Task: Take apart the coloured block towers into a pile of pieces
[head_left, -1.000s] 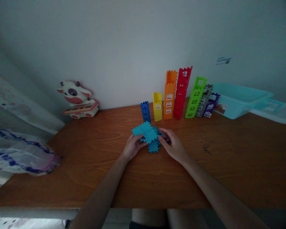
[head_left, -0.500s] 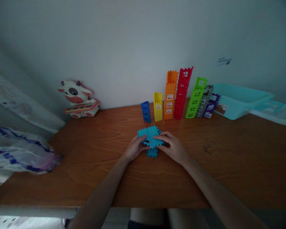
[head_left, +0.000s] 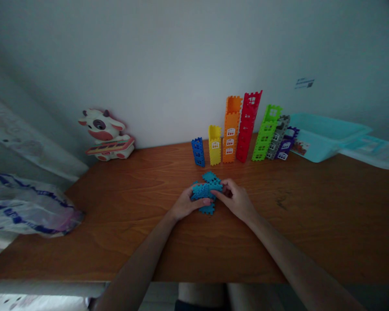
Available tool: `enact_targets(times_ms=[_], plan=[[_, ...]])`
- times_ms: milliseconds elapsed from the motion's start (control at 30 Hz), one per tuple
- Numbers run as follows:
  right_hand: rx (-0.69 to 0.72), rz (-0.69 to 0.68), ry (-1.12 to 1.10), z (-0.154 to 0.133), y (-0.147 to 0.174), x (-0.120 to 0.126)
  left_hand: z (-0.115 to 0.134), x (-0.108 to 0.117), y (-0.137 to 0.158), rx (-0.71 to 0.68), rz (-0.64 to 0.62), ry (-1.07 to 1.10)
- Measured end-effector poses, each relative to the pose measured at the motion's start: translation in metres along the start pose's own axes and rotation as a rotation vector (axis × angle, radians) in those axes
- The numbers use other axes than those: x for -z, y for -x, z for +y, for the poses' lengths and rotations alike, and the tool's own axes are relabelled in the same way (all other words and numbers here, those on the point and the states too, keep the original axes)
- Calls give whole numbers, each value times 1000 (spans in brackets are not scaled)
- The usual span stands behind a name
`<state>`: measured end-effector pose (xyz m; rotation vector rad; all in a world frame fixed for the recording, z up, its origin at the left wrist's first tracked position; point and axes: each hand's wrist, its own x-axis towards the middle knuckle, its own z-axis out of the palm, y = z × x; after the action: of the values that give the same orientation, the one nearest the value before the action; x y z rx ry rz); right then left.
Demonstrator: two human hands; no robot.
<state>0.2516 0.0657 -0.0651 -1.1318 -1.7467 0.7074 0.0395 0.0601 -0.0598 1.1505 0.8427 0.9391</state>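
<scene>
Between my hands is a joined set of light-blue building panels (head_left: 201, 191) with toothed edges, tilted so that it looks narrow from here. My left hand (head_left: 185, 204) grips its left end, thumb across the near side. At the right end, my right hand (head_left: 236, 198) pinches it between thumb and fingers. Below it a loose light-blue panel (head_left: 207, 209) lies on the wooden table (head_left: 142, 224). Another light-blue panel (head_left: 210, 176) shows just behind the set; whether it is attached I cannot tell.
Behind my hands stand a blue tower (head_left: 198, 152), yellow tower (head_left: 215, 147), orange tower (head_left: 232, 129), red tower (head_left: 248, 127), green tower (head_left: 266, 134), grey tower (head_left: 276, 140) and purple tower (head_left: 285, 144). A turquoise bin (head_left: 324, 138), cow toy (head_left: 105, 134) and plastic bag (head_left: 29, 205) flank them.
The joined light-blue panels have tipped from a broad flat face to a narrow edge-on view. My left thumb has shifted to the near side; another panel behind has come into view.
</scene>
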Motion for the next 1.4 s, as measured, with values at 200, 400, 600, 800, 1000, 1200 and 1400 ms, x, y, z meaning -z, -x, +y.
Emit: enact_targets(times_ms=[200,400,600,800,1000,1200,1400], plan=[[-34,51,11,1,-1,-1,-5,3,-6,-13,30,61],[140,2,170,-1,-2,1,-1,-5,-4,-84,66,-114],[155,-9,131,0,4,-4,-7,-19,0,-198,160,-378],[158,-168,-92,-7,9,-5,-5,-30,7,-324,174,-414],[305,-188,-18,-13,7,-3,2,-29,8,-365,128,-321],[350,-211,88,-10,7,-6,2,-25,2,-310,312,-314],[315,-160,328,-5,3,10,-2,-8,-3,-490,381,-605]])
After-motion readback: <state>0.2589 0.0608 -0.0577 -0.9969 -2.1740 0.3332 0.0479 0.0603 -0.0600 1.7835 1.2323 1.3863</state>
